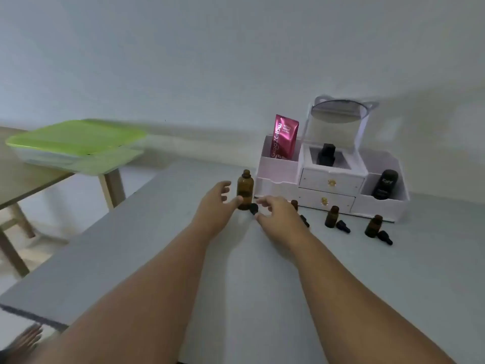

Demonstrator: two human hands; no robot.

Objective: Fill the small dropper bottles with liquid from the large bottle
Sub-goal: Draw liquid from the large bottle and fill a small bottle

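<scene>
Amber glass large bottle [245, 189], uncapped at centre frame; our left hand [219, 203] and right hand [278, 214], both unclenched, should grip it low.

On the worktop [262, 271] stand one large brown bottle [245, 190] and three small brown bottles [294, 204] [332, 217] [372, 227], one of them partly hidden behind a hand, and four black dropper caps [253, 208] [304, 220] [343, 226] [385, 238] lie beside them. There is one white organiser [278, 187] with two drawers [341, 183] [338, 202], one round mirror [339, 111], one pink pouch [284, 136] and two black bottles [326, 153] [384, 183]. Two hands are in view, the left hand [219, 203] and the right hand [279, 215], and one green-lidded box [76, 139] sits on one wooden table [31, 179].
</scene>
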